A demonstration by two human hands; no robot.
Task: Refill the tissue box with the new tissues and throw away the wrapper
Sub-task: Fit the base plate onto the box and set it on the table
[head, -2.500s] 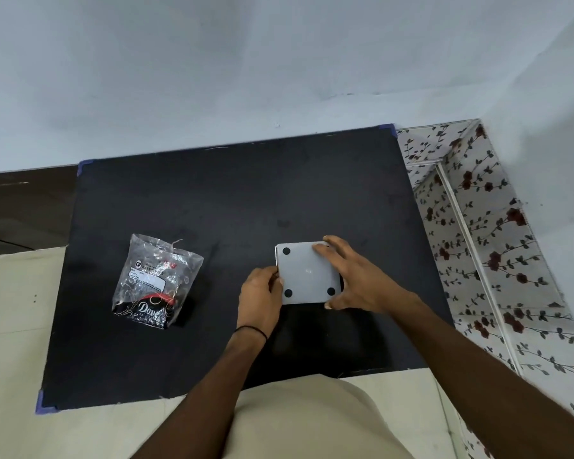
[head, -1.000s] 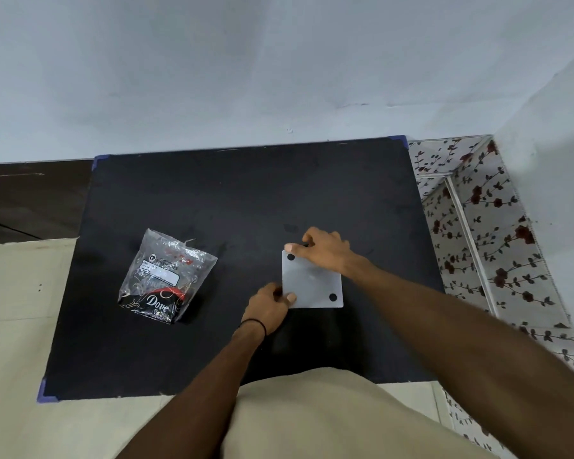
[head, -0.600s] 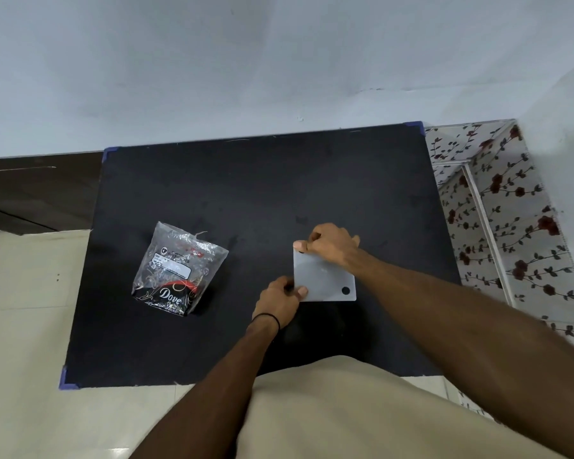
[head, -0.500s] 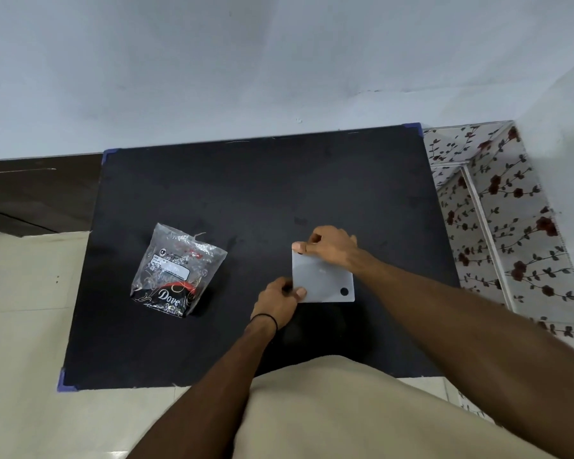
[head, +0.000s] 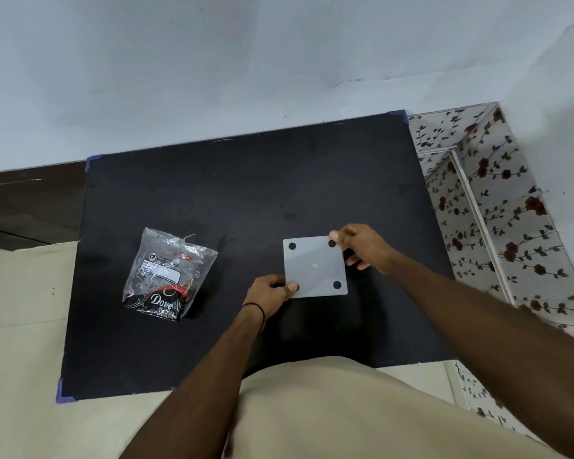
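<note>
A square white tissue box (head: 314, 266) lies bottom up on the black table (head: 232, 193), its flat base showing small black round feet at the corners. My left hand (head: 269, 292) pinches the box's near left corner. My right hand (head: 362, 247) grips its far right corner. A clear plastic pack of new tissues (head: 168, 273), printed "Dove" on a black and red band, lies to the left of the box, apart from both hands.
The table stands against a pale wall, with blue corner guards. A floral-patterned surface (head: 497, 226) runs along the right side. Dark brown wood (head: 27, 207) lies at the far left. My beige trousers fill the bottom of the view.
My right hand slid from the box's far left corner to its far right corner, uncovering two feet. My left hand stayed on the near left corner. The tissue pack has not moved.
</note>
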